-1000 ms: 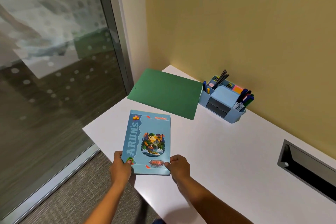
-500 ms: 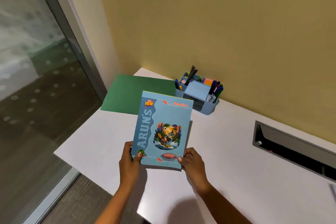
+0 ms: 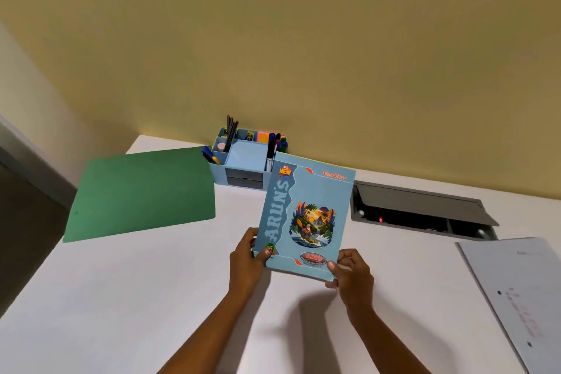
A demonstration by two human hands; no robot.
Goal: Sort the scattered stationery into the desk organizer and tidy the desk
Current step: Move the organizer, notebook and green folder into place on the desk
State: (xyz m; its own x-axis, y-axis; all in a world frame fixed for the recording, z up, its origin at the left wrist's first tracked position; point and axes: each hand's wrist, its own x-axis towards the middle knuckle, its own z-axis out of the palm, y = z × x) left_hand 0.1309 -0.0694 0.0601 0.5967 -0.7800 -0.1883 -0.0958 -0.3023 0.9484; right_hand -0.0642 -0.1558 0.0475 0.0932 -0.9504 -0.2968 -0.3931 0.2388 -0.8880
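I hold a light blue "ARUN'S" notebook (image 3: pixel 306 215) lifted off the white desk (image 3: pixel 121 297), its cover facing me. My left hand (image 3: pixel 247 261) pinches its lower left corner and my right hand (image 3: pixel 352 276) pinches its lower right corner. Behind the notebook, against the yellow wall, stands the blue desk organizer (image 3: pixel 243 161) with pencils, pens, markers and sticky notes in its compartments. The notebook's top edge hides the organizer's right side.
A green folder (image 3: pixel 142 191) lies flat to the left of the organizer. A grey cable hatch (image 3: pixel 422 209) is sunk in the desk at the right. White punched paper sheets (image 3: pixel 516 291) lie at the right edge. The desk's left edge drops to the floor.
Both hands have lifted the notebook off the desk's front left and carried it right and toward the organizer. The view has swung right, bringing the hatch and paper sheets into sight.
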